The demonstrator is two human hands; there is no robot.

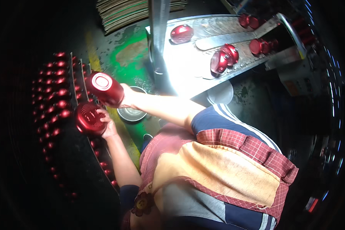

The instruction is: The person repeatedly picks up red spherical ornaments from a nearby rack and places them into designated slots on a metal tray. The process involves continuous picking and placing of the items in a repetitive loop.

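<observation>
My left hand [109,124] is wrapped round a glossy red round vessel [91,118], whose base with rings of small dots faces up. Just above it, my right hand [128,96] grips a second red vessel [110,91]; a bright pale oval shows on its end. The two vessels are close together, over the near edge of the rows of red pieces at the left. Their far sides and some of my fingers are hidden.
Many red pieces [62,92] stand in rows at the left, with thin boards [73,76] between some. A brightly lit metal worktable [203,34] carries several red vessels [181,33], behind an upright post [159,42]. A metal basin [133,114], white bucket [220,94] and stacked cardboard sheets [122,14] stand around.
</observation>
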